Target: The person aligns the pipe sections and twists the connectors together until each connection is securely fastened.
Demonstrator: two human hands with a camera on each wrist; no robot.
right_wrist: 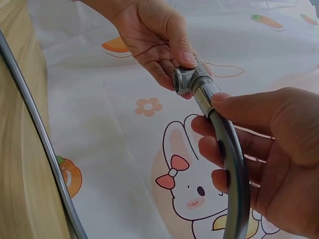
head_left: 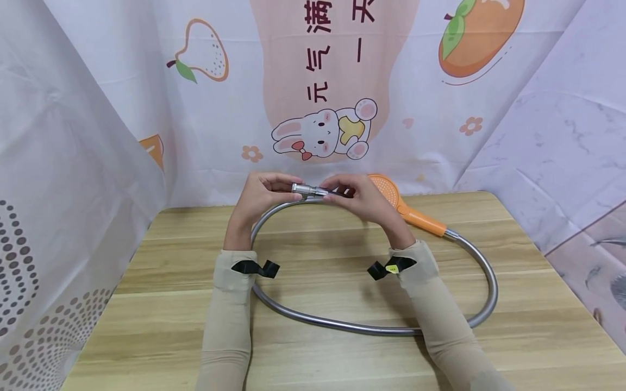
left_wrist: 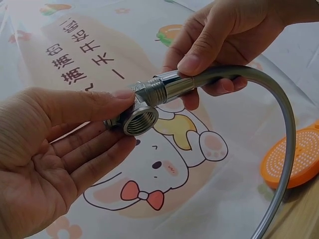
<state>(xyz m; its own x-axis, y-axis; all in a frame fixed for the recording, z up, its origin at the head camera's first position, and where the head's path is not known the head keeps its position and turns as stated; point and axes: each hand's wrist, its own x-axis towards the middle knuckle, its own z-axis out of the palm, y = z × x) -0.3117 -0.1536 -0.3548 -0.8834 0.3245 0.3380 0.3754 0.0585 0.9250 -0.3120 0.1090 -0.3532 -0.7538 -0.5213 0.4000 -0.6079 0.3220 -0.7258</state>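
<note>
My left hand (head_left: 256,201) pinches a silver T-shaped pipe fitting (left_wrist: 153,93) between thumb and fingers. A wide, internally threaded opening on the fitting's side faces the left wrist camera. Opposite, my right hand (head_left: 364,198) holds the chrome end connector (left_wrist: 178,85) of a grey shower hose (left_wrist: 285,119), thumb on the connector and fingers beneath. Connector and fitting meet end to end, with some outer threads showing between them; how far they are engaged I cannot tell. Both hands are raised near the table's back edge.
An orange shower head (head_left: 383,190) lies at the back right, attached to the hose's other end. The hose loops across the wooden table (head_left: 332,369), passing under the right forearm. A printed white cloth (head_left: 215,136) hangs behind the table.
</note>
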